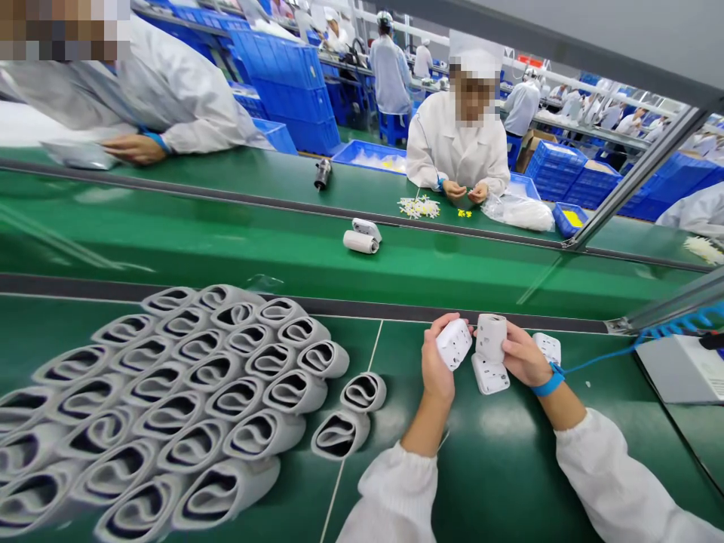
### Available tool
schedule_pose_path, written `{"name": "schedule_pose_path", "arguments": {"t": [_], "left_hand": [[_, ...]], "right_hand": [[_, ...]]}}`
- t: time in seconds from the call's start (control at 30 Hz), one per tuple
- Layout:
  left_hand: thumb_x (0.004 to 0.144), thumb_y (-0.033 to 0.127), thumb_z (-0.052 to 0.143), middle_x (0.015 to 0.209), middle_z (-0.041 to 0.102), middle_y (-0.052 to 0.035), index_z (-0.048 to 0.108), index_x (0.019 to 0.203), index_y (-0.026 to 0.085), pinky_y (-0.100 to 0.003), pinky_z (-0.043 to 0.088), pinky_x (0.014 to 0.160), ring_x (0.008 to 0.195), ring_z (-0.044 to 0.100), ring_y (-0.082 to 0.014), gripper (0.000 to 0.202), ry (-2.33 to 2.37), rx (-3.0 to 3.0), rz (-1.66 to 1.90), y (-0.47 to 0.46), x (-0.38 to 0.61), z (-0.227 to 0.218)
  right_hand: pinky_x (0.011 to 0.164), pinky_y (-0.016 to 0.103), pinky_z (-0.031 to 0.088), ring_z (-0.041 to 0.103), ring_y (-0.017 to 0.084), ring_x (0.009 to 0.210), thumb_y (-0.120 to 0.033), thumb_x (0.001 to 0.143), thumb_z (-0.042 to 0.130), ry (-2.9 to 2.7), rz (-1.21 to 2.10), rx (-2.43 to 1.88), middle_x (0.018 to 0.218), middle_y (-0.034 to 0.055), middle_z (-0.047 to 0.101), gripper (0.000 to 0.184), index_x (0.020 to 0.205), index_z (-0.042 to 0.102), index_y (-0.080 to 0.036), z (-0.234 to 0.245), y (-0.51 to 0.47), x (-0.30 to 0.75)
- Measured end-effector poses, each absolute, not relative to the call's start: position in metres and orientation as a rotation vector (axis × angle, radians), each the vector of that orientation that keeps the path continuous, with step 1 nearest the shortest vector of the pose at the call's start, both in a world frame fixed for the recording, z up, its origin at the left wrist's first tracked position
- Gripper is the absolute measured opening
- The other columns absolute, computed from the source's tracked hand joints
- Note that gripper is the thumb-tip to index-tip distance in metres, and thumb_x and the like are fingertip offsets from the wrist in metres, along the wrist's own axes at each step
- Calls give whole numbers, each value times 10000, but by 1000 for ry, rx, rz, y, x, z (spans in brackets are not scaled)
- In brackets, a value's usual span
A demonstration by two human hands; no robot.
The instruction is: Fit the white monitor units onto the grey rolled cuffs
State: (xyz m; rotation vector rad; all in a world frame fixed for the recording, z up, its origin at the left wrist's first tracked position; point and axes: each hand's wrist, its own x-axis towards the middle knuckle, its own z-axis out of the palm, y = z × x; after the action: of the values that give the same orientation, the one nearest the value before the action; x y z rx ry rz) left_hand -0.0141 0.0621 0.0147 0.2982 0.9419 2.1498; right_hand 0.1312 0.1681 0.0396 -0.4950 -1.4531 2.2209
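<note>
My left hand (438,362) grips a white cube-shaped socket adapter (453,344) with round outlet holes. My right hand (523,354) has its fingers around a white cylindrical part (490,338), which stands close to the adapter. A second white adapter (490,374) lies on the green bench (452,452) just below the cylinder, between my hands. A third white adapter (547,348) sits partly hidden behind my right hand. A blue wrist strap (548,381) circles my right wrist, and its blue cord runs off to the right.
Grey rolled sleeves (170,407) fill the bench to my left. A white box (682,369) stands at right. Beyond a dark rail, a white roll (360,242) lies on a green belt (226,256). Co-workers in white sit across it, with blue crates (283,90) behind.
</note>
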Motion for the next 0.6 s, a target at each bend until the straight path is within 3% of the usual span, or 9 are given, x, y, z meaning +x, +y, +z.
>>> {"name": "schedule_pose_path", "arguments": {"t": [0.23,0.47,0.6], "left_hand": [[1022,804,503,1190,813,-112,805,1168,228,-401,582,991,1116,752,-309,667,1201,514,2161,58,-12,16],[1058,751,481,1176,808,-108,807,1169,217,-397,580,957,1083,738,-300,635,1355,597,2166,53,-12,25],[1054,770,479,1252,806,-127,811,1251,209,-431,567,1035,1162,734,-325,681,1375,612,2126,52,-12,21]], "right_hand": [[1030,409,595,738,291,1176,-483,890,910,-1636,2074,-519,1319,93,784,550,1373,765,-263,43,164,127],[1024,383,561,689,268,1141,-471,927,882,-1745,1970,-524,1236,75,735,490,1349,752,-259,43,162,125],[1005,369,553,655,246,1086,-451,926,883,-1804,1880,-508,1155,57,659,405,1256,772,-244,43,161,124]]}}
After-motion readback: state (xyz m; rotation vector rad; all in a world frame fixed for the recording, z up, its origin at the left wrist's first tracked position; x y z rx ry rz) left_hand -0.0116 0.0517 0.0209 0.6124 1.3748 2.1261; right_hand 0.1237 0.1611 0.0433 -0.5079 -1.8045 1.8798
